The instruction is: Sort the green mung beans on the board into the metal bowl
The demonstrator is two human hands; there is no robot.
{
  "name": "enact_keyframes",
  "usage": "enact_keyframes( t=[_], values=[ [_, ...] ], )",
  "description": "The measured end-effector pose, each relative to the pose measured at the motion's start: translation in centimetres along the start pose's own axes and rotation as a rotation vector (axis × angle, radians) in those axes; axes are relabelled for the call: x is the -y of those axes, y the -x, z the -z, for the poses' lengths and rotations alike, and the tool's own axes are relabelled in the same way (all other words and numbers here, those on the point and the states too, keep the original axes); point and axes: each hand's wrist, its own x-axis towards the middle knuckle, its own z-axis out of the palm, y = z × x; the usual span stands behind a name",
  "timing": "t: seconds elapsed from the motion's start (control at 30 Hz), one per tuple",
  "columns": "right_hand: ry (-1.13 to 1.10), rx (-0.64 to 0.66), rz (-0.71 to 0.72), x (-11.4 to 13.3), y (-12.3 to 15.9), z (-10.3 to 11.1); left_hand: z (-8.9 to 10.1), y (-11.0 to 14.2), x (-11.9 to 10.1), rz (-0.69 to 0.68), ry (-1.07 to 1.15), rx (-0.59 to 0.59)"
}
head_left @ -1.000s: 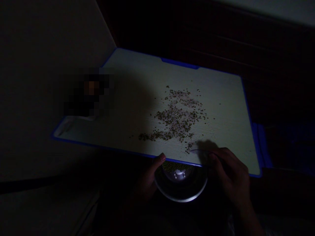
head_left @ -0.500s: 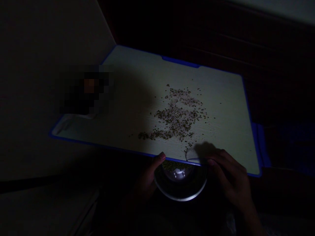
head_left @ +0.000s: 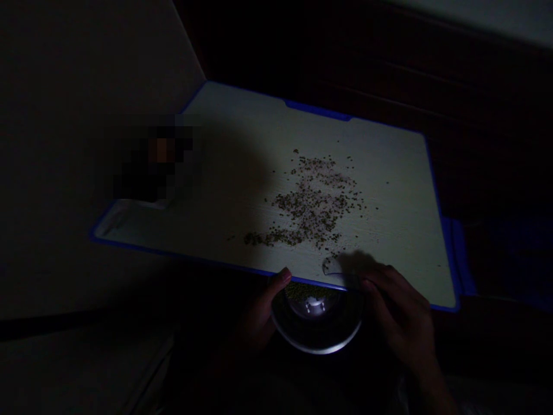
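Leftward points the thin tool (head_left: 343, 276), lengthwise near-parallel to the board edge (head_left: 317, 282); right grip (head_left: 405, 314) pinching it.

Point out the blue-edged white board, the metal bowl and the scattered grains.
Blue-edged white board (head_left: 400, 227): head view, bare surface toward its right side.
Metal bowl (head_left: 327, 350): head view, shiny rim nearest the person.
Scattered grains (head_left: 317, 218): head view, dense middle of the spread.

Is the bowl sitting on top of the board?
No, the bowl is below the near edge of the board, which partly covers it.
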Motion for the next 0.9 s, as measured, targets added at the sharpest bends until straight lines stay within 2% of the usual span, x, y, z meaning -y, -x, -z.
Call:
enact_keyframes(
  t=[0.1, 0.23, 0.37, 0.6, 0.77, 0.9],
  values=[
    [0.018, -0.015, 0.005, 0.2, 0.2, -0.4, -0.3, 0.0, -0.2, 0.005, -0.002, -0.012],
    [0.075, -0.068, -0.058, 0.1, 0.1, -0.1, -0.2, 0.6, -0.8, -0.031, -0.011, -0.048],
    [0.090, -0.070, -0.085, 0.1, -0.3, 0.4, -1.1, 0.1, -1.1, 0.037, 0.068, -0.042],
    [0.047, -0.013, -0.014, 0.5, -1.3, -0.1, -2.6, -0.3, -2.1, 0.118, 0.141, -0.034],
    [0.010, 0.043, 0.035, 0.3, -1.4, 0.2, -1.9, 0.8, -2.7, 0.045, 0.090, -0.075],
    [-0.006, 0.078, 0.056, -0.2, -0.8, 0.9, -2.0, 0.6, -2.4, -0.001, 0.066, -0.094]
  ],
)
